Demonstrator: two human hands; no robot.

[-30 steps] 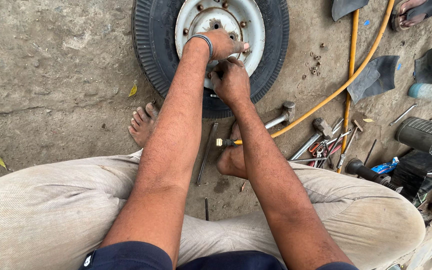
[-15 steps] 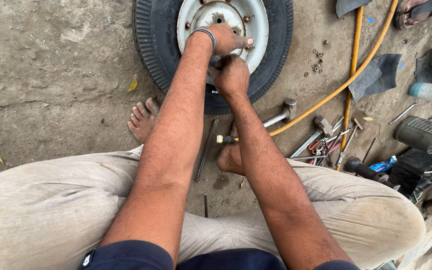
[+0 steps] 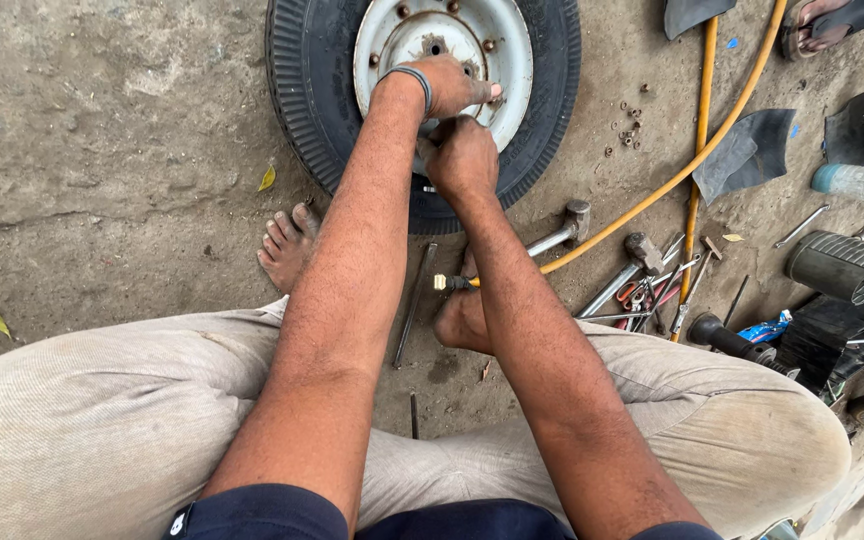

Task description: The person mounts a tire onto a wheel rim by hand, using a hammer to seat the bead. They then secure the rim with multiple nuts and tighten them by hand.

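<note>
On the dirt ground, a small wheel lies flat just beyond the bare feet, the left hand curled over its pale metal rim, the right hand fisted at the rim's near edge, its contents hidden.

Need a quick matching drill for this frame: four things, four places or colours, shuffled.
Things:
1. left hand
2. right hand
3. hose
4. hammer

Places or colours:
A. yellow, curving across the ground right of the tyre
B. lying on the ground just right of the right forearm
C. on the white wheel rim, band on the wrist
D. closed fist at the rim's lower edge, over the tyre

Pairs: 1-C, 2-D, 3-A, 4-B
</note>
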